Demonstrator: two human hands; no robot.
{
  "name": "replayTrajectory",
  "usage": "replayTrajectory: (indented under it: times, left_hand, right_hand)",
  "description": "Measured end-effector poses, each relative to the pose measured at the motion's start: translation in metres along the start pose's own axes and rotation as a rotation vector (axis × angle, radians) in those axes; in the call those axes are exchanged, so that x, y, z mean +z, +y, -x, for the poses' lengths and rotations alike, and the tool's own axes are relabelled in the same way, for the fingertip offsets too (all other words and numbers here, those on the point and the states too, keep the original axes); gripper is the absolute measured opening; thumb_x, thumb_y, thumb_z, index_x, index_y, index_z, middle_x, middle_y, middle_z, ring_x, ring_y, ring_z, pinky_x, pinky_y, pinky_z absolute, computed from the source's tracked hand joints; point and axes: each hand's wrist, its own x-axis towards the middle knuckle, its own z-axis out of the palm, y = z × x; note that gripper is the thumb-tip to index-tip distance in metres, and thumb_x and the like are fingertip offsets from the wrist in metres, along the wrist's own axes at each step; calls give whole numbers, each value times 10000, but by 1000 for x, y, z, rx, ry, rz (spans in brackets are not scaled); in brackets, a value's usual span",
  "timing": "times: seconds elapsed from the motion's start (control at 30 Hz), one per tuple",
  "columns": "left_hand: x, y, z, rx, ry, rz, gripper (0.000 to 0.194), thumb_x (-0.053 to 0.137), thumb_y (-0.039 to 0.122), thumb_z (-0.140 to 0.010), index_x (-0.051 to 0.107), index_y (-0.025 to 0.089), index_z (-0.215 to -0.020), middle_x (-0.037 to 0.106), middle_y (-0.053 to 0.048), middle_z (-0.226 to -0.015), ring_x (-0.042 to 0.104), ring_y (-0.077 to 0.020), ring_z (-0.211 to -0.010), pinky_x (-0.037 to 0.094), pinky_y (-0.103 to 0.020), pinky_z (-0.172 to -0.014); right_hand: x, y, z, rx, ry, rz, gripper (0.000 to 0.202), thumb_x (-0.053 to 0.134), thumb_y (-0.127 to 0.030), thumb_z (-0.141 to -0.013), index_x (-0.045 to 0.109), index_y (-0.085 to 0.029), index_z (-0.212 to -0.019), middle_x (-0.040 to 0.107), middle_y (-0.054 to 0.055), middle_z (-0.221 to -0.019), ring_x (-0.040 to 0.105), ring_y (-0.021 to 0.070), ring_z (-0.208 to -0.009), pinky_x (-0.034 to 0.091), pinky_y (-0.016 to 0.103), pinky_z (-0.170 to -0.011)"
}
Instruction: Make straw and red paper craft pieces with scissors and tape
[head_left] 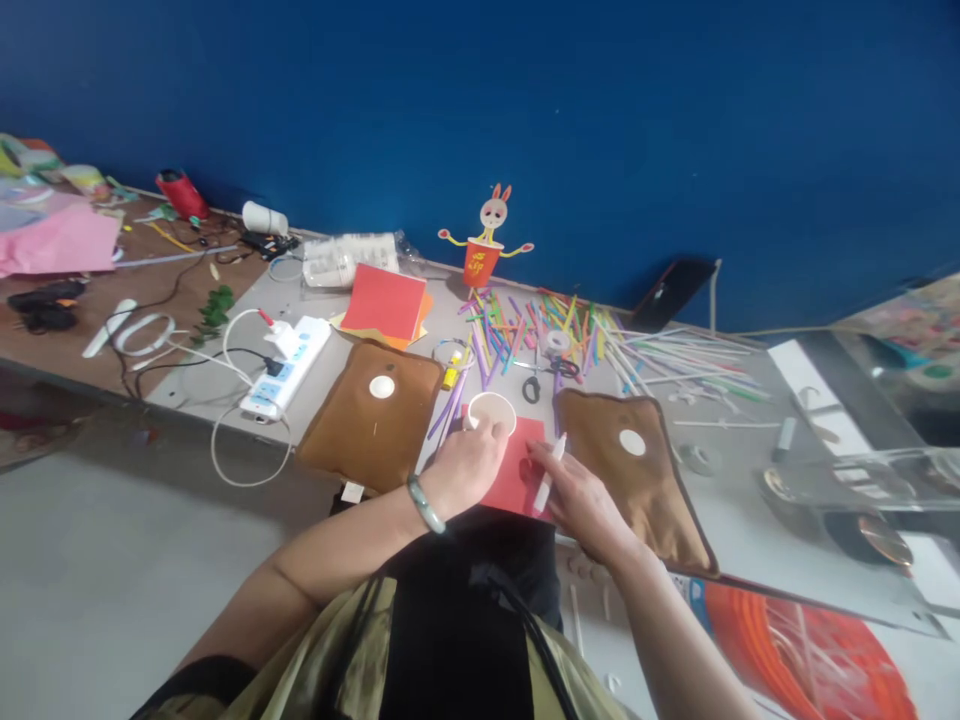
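And the right hand (581, 500) has its fingers closed round a white-and-pink marker (551, 475), pink end towards seven o'clock; capped or bare, I can't tell, and a bare nib could streak the red paper (517, 465)! At eleven o'clock from the marker, the left hand (472, 462) curls at the paper cup (491, 403), firmness unclear; a knock could shift it. Scissors (531, 388) at two o'clock from the cup could catch a careless reach.

The left hand (471, 465) hides part of the white-rimmed cup (489, 403) near the grey tabletop (724, 500)'s front edge — its hold cannot be told. Pink paper (56, 240) on the brown tabletop (45, 345)'s left end is cut off; clear plastic (832, 488) toward the grey tabletop's right end blurs.
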Motion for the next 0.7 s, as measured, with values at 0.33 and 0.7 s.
replayTrajectory:
  times: [0.33, 0.7]
  left_hand:
    - [0, -1, -1, 3, 45, 36, 356, 223, 76, -955, 497, 123, -1178, 593, -142, -1005, 673, -237, -847, 535, -304, -612]
    - [6, -5, -7, 28, 53, 25, 293, 267, 87, -950, 497, 124, -1128, 599, -142, -1005, 658, -260, -909, 539, -313, -636]
  right_hand:
    - [-32, 1, -28, 97, -180, -77, 481, 427, -40, -747, 580, -234, -1159, 713, 69, -1058, 696, 206, -923, 546, 319, -805]
    - [-25, 4, -23, 106, -237, 87, 430, 451, -116, -809, 597, -211, -1202, 689, 92, -959, 682, 223, -807, 509, 299, -695]
